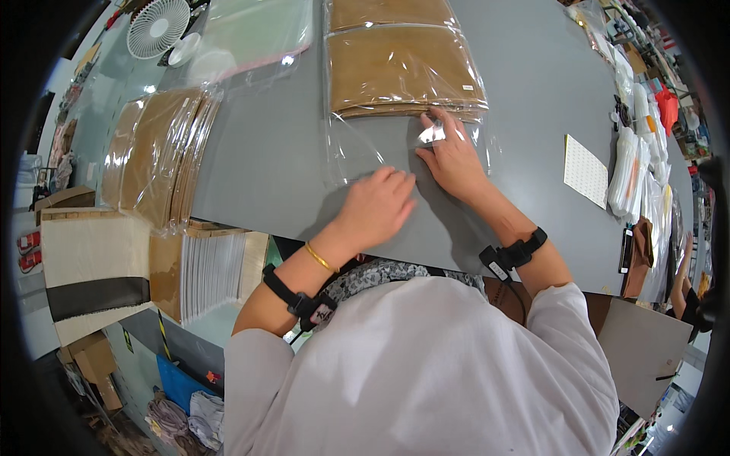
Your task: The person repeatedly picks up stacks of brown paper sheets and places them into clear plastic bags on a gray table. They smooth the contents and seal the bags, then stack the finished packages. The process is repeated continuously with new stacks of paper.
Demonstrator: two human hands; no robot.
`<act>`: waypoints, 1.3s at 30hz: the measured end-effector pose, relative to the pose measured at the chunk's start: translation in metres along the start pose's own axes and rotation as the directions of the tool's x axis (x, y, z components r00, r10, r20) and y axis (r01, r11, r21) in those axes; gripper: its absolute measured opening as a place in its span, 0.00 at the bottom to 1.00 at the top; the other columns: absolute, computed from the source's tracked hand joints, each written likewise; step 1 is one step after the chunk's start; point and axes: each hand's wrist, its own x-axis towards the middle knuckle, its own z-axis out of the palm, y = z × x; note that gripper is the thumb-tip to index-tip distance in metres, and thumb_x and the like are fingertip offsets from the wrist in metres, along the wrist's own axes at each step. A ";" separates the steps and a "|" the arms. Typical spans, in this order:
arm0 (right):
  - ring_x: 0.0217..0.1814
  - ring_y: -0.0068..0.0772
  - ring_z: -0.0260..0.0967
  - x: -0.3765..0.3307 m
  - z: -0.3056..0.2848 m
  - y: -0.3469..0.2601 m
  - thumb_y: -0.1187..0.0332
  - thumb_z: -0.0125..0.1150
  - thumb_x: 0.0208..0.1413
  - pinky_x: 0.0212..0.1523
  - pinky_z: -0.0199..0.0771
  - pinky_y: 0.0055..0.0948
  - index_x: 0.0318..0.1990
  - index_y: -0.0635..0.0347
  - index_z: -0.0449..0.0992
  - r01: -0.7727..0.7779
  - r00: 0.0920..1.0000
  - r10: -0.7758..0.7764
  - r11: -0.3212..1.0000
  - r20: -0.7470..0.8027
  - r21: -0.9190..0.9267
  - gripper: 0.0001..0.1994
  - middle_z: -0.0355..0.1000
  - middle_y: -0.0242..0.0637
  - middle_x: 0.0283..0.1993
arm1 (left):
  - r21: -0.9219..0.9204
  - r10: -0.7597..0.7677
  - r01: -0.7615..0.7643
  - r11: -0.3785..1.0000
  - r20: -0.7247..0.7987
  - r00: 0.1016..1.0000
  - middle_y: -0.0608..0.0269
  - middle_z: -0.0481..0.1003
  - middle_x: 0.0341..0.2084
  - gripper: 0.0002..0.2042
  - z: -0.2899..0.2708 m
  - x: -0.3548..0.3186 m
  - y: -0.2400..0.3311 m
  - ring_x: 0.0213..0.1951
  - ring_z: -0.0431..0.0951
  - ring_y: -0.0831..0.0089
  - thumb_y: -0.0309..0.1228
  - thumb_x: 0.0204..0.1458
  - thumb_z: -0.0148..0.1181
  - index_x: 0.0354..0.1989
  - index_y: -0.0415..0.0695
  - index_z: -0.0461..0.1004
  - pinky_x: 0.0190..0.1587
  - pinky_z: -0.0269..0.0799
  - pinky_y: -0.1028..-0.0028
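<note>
**Left hand (376, 207) and right hand (452, 159) at the near end of a clear, glossy plastic bag (357, 148)**

Laid flat on the smooth grey worktop (525, 99), straight in front of the body: the bag, with a flat stack of thin brown layers (403, 72) under its shiny film and a small white label (467, 87) near the stack's right corner. Between stack and body, a loose, see-through stretch of film.

Right hand at the stack's near edge, towards its right side, with fingertips touching there; thumb and fingers slightly apart, with a bright glint of film between. Cannot tell of any firm pinch. Left hand lower and to the left, by the film's near end, fingers curled in narrow and blurred; cannot tell of any grip on the film.

To the left, a second brown stack in clear plastic (163, 152), well apart from both hands. Beyond it, pale green translucent plastic sheets (255, 30) and a round white fan (158, 28). To the right, a white rectangular sheet with rows of small marks (586, 171), near long white plastic bundles (626, 171).
</note>
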 end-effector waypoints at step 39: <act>0.26 0.30 0.79 0.072 0.001 0.003 0.76 0.53 0.65 0.21 0.77 0.25 0.60 0.68 0.68 -0.303 0.536 0.836 0.058 0.119 0.951 0.17 0.81 0.48 0.46 | 0.499 0.202 0.007 0.866 -0.363 0.909 0.48 0.65 0.58 0.30 -0.004 0.075 -0.056 0.63 0.61 0.50 0.53 0.52 0.68 0.58 0.48 0.78 0.65 0.58 0.50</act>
